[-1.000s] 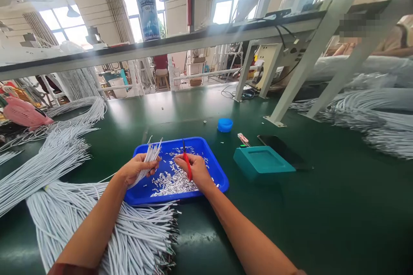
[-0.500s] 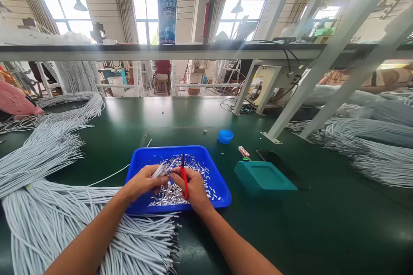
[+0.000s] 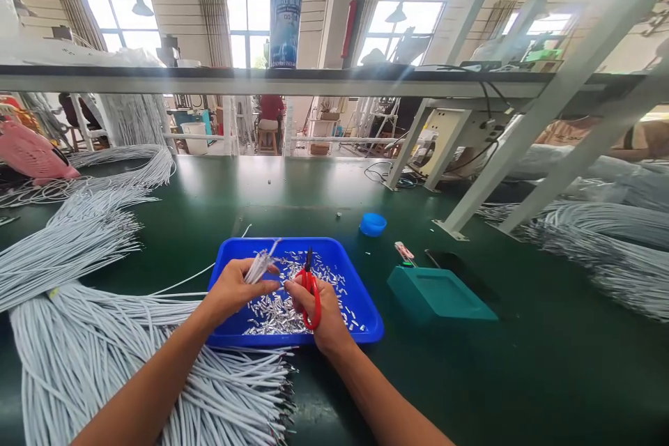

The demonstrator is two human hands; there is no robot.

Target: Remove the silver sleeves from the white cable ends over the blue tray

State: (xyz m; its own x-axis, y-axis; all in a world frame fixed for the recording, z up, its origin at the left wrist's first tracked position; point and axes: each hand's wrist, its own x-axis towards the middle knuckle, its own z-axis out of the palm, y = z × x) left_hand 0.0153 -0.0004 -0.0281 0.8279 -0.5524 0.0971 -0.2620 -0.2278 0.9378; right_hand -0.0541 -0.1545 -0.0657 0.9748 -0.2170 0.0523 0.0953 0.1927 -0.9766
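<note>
My left hand (image 3: 237,290) is closed around a small bunch of white cables (image 3: 258,267), their ends pointing up and to the right. In my right hand (image 3: 325,313) is a pair of red-handled scissors (image 3: 312,300), dark blades upward. The right thumb and forefinger come together close to the left fingertips; whether they pinch a small piece as well I cannot make out. Both hands are over a blue tray (image 3: 360,300) strewn with small shiny metal pieces (image 3: 277,313). A large bundle of white cables (image 3: 104,355) lies under my left forearm, its cut ends beside the tray.
Right of the tray are a small blue cup (image 3: 373,224) and a teal box (image 3: 444,293). Slanted white frame legs (image 3: 515,143) stand on the green table (image 3: 470,376). A spray can (image 3: 287,7) is on the shelf (image 3: 209,80). More cables (image 3: 621,237) lie at right.
My right hand has drawn slightly away from the cable bunch, and the scissors have turned so both red handle loops show. The whole view has shifted a little.
</note>
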